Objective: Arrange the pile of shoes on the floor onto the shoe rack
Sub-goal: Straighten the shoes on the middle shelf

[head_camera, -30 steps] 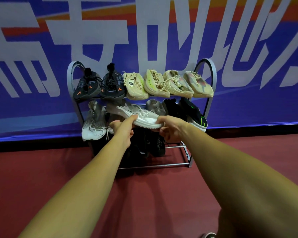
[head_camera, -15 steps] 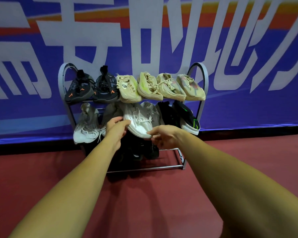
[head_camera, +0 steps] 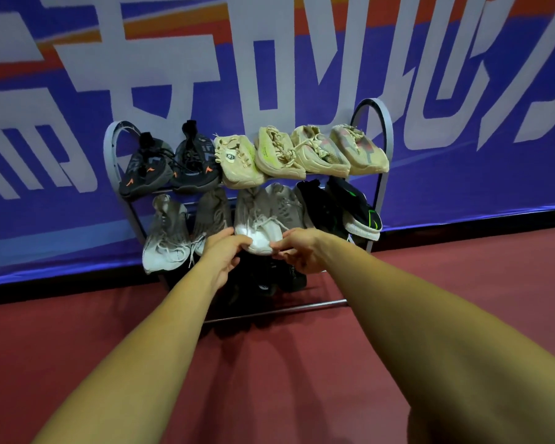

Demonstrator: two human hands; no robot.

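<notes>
A white sneaker is gripped at its toe by both hands on the middle shelf of the shoe rack, the left hand closed on its left edge and the right hand on its right, between grey shoes and black shoes.

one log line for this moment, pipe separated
both hands on white sneaker | seating it toe-out on middle shelf of shoe rack

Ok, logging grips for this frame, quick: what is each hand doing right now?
Left hand: closed on the white shoe's toe, left side.
Right hand: closed on the same toe, right side.
</notes>
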